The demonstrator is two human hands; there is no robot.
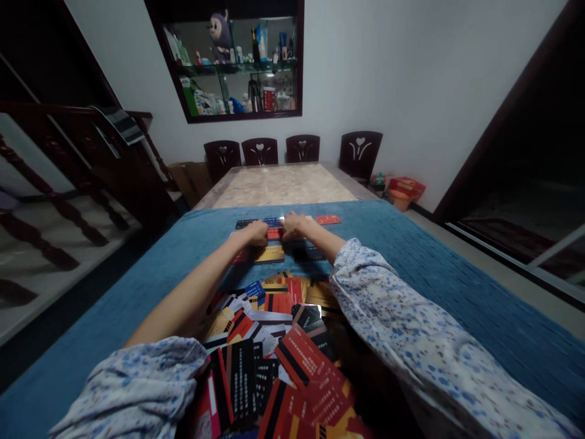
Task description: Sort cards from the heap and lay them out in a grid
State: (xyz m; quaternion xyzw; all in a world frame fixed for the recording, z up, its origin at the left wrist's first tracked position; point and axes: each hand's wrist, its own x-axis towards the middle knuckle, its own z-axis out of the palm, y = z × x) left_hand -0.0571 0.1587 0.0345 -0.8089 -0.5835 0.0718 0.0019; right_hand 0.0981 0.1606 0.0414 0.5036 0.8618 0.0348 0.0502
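Head view shows flat, rectangular cards point(278, 302), variously coloured.

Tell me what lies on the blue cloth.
A loose heap of cards and, beyond it, cards in rows lie on the blue cloth. The left hand and right hand hide parts of the rows.

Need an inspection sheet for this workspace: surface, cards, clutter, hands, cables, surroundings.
Surface: blue cloth over the table's near part; patterned tabletop shows beyond.
Job's things: overlapping card pile near the camera; laid-out cards beyond it.
Clutter: cardboard box left, orange container right, both off the table.
Hands: left hand and right hand at the laid-out cards; grip unclear.
Cables: nothing seen.
Surroundings: dark chairs, stocked wall shelf, wooden railing.
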